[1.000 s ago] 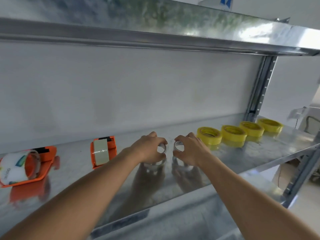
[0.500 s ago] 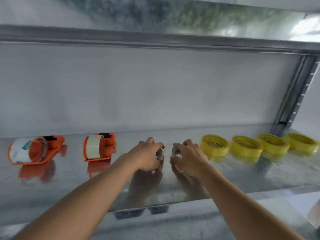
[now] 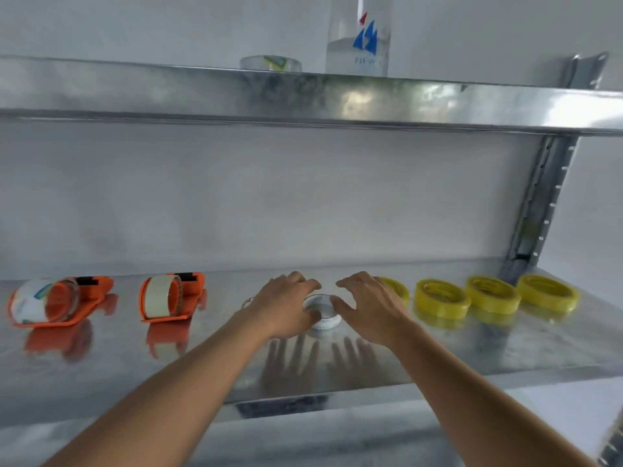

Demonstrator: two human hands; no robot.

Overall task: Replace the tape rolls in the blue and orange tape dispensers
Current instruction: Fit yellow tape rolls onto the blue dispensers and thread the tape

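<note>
A clear tape roll [image 3: 321, 312] lies flat on the metal shelf [image 3: 505, 352] between my hands. My left hand [image 3: 286, 306] hovers at its left edge with fingers loosely spread, and my right hand [image 3: 371, 310] sits at its right edge, thumb near the rim. Neither hand grips it. A small clear edge [image 3: 247, 301] shows beside my left wrist; I cannot tell what it is. Two orange dispensers stand at the left: one [image 3: 60, 303] carries a printed white roll, the other [image 3: 172, 296] a pale roll. No blue dispenser is in view.
Several yellow tape rolls [image 3: 441, 298] lie in a row to the right, the nearest partly behind my right hand. A shelf upright [image 3: 539, 203] rises at the back right. The upper shelf [image 3: 303, 96] carries a clear bottle [image 3: 359, 35] and another tape roll [image 3: 269, 62].
Both hands held small clear rolls upright; now one roll lies flat between them and the fingers have spread. The view has tilted up, showing the upper shelf's top.
</note>
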